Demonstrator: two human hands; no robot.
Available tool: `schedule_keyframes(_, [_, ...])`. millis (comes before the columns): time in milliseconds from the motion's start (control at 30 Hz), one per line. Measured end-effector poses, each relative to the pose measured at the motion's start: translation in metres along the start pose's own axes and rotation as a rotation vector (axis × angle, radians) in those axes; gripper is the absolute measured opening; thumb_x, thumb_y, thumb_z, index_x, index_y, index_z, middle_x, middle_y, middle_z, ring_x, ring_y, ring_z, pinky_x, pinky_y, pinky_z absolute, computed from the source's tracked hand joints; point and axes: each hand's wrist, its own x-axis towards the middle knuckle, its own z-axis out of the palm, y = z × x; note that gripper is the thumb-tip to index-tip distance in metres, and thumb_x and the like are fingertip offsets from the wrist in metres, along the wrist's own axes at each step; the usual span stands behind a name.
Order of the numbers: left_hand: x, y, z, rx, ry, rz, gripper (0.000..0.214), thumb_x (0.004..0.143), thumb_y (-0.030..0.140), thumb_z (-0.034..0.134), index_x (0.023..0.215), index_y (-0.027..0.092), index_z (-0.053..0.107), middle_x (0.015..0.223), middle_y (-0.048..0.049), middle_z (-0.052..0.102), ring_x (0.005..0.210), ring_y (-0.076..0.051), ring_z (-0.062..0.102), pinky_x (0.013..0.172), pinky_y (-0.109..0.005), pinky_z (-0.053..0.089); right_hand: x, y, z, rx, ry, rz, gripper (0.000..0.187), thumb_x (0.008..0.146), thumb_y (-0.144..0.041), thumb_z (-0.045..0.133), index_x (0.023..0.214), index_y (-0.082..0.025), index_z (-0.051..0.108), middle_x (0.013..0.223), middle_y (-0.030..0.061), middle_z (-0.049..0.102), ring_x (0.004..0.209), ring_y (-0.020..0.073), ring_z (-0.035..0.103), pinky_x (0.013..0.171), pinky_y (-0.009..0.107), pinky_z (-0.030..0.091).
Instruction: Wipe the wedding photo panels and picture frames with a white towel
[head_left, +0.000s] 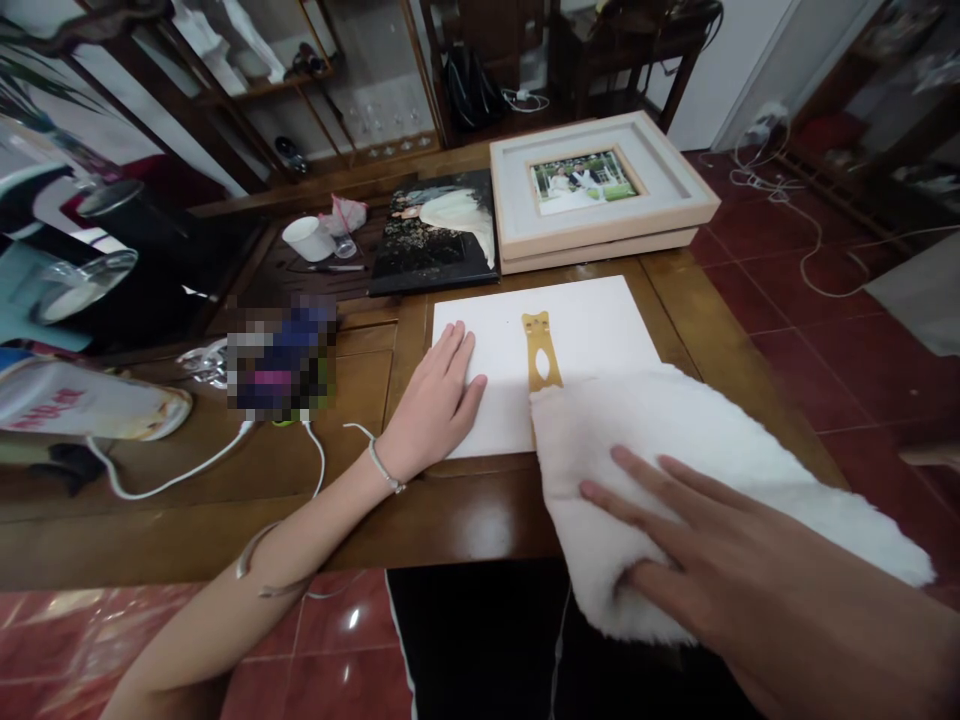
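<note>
A white rectangular panel [480,385] lies flat near the front edge of the wooden table. On it is a gold-coloured metal stand piece [541,350] with a leaf-shaped cutout, its lower end hidden. My left hand [435,405] rests on the panel's left side, fingers stretched out. A white plush cloth [600,410] covers the panel's lower right corner and the bottom of the gold piece. My right hand [705,530] grips this cloth, fingers on top and thumb tucked into a fold. Part of the cloth hangs past the table's front edge.
Behind the panel lie a dark photo panel [442,235] and stacked light-wood picture frames [600,190]. Leftward are a white cup [309,240], a blurred-out item with white cables [281,360], and a tipped container [90,400]. The wooden table [480,510] ends just in front of me.
</note>
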Motion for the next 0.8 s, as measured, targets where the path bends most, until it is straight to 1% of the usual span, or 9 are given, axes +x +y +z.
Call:
schedule_keyframes(133, [0.0, -0.002, 0.001, 0.008, 0.005, 0.006, 0.055, 0.099, 0.034, 0.036, 0.145, 0.004, 0.033, 0.156, -0.024, 0.027, 0.147, -0.033, 0.02, 0.119, -0.052, 0.023, 0.008, 0.021, -0.009, 0.141, -0.04, 0.046, 0.039, 0.058, -0.004, 0.045, 0.078, -0.031, 0.065, 0.107, -0.002, 0.073, 0.105, 0.0224, 0.065, 0.081, 0.037, 0.056])
schedule_keyframes(267, [0.002, -0.006, 0.004, 0.008, 0.052, -0.014, 0.055, 0.099, 0.035, 0.036, 0.146, 0.008, 0.032, 0.156, -0.021, 0.028, 0.147, -0.032, 0.021, 0.119, -0.053, 0.023, 0.018, 0.044, -0.015, 0.216, -0.118, 0.069, 0.04, 0.056, -0.002, 0.044, 0.076, -0.031, 0.062, 0.089, -0.0019, 0.074, 0.099, 0.0223, 0.067, 0.08, 0.035, 0.055])
schedule_keyframes(367, [0.003, -0.009, 0.007, 0.013, 0.076, -0.035, 0.056, 0.099, 0.036, 0.036, 0.147, 0.008, 0.031, 0.157, -0.0208, 0.026, 0.147, -0.033, 0.02, 0.119, -0.054, 0.022, 0.026, 0.054, -0.018, 0.2, -0.175, 0.065, 0.04, 0.057, 0.0, 0.044, 0.075, -0.03, 0.063, 0.092, -0.0019, 0.074, 0.095, 0.0231, 0.068, 0.073, 0.034, 0.055])
schedule_keyframes(433, [0.003, -0.01, 0.008, 0.015, 0.071, -0.036, 0.056, 0.099, 0.036, 0.036, 0.147, 0.009, 0.029, 0.157, -0.0209, 0.025, 0.147, -0.033, 0.018, 0.118, -0.054, 0.022, 0.032, 0.062, -0.019, 0.133, -0.198, 0.1, 0.041, 0.058, -0.001, 0.046, 0.08, -0.03, 0.065, 0.103, -0.0008, 0.073, 0.084, 0.0239, 0.069, 0.064, 0.035, 0.053])
schedule_keyframes(500, [0.003, -0.01, 0.008, 0.02, 0.06, -0.036, 0.056, 0.099, 0.036, 0.035, 0.148, 0.008, 0.028, 0.157, -0.0216, 0.024, 0.148, -0.033, 0.017, 0.118, -0.055, 0.022, 0.038, 0.073, -0.016, 0.048, -0.223, 0.146, 0.042, 0.061, -0.002, 0.047, 0.087, -0.028, 0.068, 0.118, 0.0026, 0.069, 0.079, 0.0252, 0.069, 0.062, 0.037, 0.053])
schedule_keyframes(600, [0.003, -0.009, 0.007, 0.035, 0.035, -0.047, 0.057, 0.1, 0.035, 0.033, 0.147, 0.003, 0.028, 0.157, -0.0247, 0.023, 0.148, -0.033, 0.016, 0.117, -0.055, 0.022, 0.048, 0.091, -0.002, -0.027, -0.229, 0.16, 0.044, 0.065, -0.001, 0.048, 0.098, -0.023, 0.068, 0.135, 0.0103, 0.058, 0.101, 0.0312, 0.066, 0.079, 0.044, 0.054])
schedule_keyframes(700, [0.003, -0.009, 0.005, 0.046, 0.018, -0.052, 0.058, 0.1, 0.035, 0.032, 0.146, 0.0, 0.028, 0.156, -0.0261, 0.023, 0.148, -0.033, 0.015, 0.118, -0.053, 0.022, 0.054, 0.102, 0.02, -0.091, -0.146, 0.106, 0.046, 0.068, 0.002, 0.047, 0.107, -0.016, 0.066, 0.145, 0.014, 0.048, 0.132, 0.0353, 0.044, 0.103, 0.052, 0.042])
schedule_keyframes(767, [0.003, -0.009, 0.004, 0.053, 0.012, -0.047, 0.059, 0.099, 0.035, 0.032, 0.146, -0.001, 0.029, 0.156, -0.0265, 0.023, 0.148, -0.033, 0.016, 0.119, -0.052, 0.021, 0.055, 0.097, 0.03, -0.121, -0.123, 0.087, 0.046, 0.069, 0.002, 0.048, 0.108, -0.013, 0.066, 0.149, 0.0141, 0.044, 0.14, 0.0369, 0.032, 0.109, 0.058, 0.033])
schedule_keyframes(800, [0.003, -0.008, 0.004, 0.058, 0.009, -0.047, 0.059, 0.099, 0.035, 0.032, 0.146, -0.001, 0.029, 0.156, -0.0267, 0.024, 0.148, -0.033, 0.016, 0.119, -0.052, 0.021, 0.053, 0.091, 0.032, -0.123, -0.13, 0.09, 0.046, 0.069, 0.002, 0.049, 0.109, -0.013, 0.066, 0.149, 0.0141, 0.043, 0.14, 0.0381, 0.031, 0.109, 0.06, 0.033])
